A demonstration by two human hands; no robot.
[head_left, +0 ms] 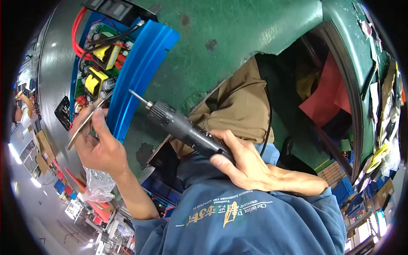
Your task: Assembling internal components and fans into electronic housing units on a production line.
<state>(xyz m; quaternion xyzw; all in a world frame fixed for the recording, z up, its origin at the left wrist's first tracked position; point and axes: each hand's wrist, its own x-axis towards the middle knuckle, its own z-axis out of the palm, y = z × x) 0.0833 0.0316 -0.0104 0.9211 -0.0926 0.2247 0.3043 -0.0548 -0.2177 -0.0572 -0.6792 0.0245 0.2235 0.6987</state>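
Note:
My right hand [245, 163] is wrapped round a black electric screwdriver [182, 127]. Its bit points up and left, close to the wall of a blue metal housing [142, 68]. In my left hand [104, 146], between thumb and fingers, is a thin metal strip [87, 123], held slanted at the near end of the housing. Inside the housing sits a circuit board with yellow-wrapped transformers [94, 81]. Thick red cables [76, 32] and black ones loop out at its far end. My left fingers partly hide the near end of the board.
The housing rests on a green worktop [221, 25] with a ragged, worn edge. A black panel [114, 9] stands at the housing's far end, and a small black plate [63, 112] lies left of it. Clear plastic film [98, 185] hangs below my left wrist. Red sheets [325, 95] lie at the right.

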